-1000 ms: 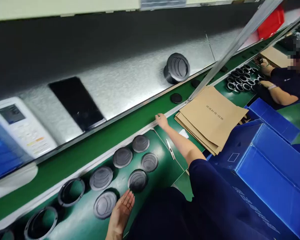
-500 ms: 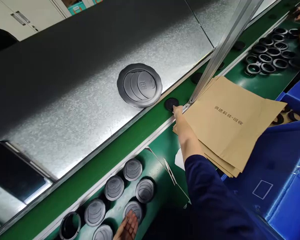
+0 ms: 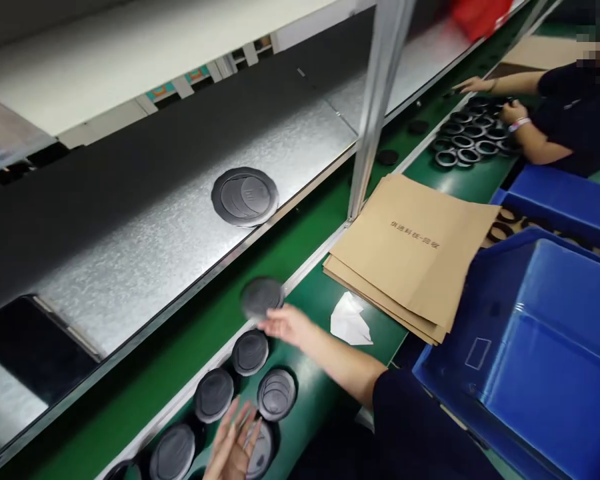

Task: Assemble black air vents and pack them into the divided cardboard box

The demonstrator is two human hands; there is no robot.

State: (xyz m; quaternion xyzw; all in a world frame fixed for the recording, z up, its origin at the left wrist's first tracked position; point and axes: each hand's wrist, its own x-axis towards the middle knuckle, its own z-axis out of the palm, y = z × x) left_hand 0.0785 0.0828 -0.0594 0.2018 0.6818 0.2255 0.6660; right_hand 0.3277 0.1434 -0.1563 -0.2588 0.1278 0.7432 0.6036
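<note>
A dark round disc (image 3: 262,298), blurred by motion, is pinched at its near edge by my right hand (image 3: 287,323). It hangs over the rail between the green belt and the green table. Palm up with fingers spread, my left hand (image 3: 234,440) holds nothing; it is over the group of round black vent-like pieces. One such piece (image 3: 259,450) lies partly behind its fingers. Others close by are a piece with curved slats (image 3: 277,394), one by the rail (image 3: 251,352) and another to its left (image 3: 214,395).
A brown paper stack (image 3: 395,253) and white paper scrap (image 3: 351,320) lie right of my arm. Blue bins (image 3: 555,333) stand at right. A metal post (image 3: 375,113) rises beside the belt (image 3: 200,307). A larger disc (image 3: 245,197) sits on the metal ledge. A co-worker (image 3: 575,113) handles black rings (image 3: 463,141).
My right hand has lifted the dark disc off the belt and brought it left and nearer. My left hand has shifted slightly left, fingers spread. The camera view has turned, showing the co-worker.
</note>
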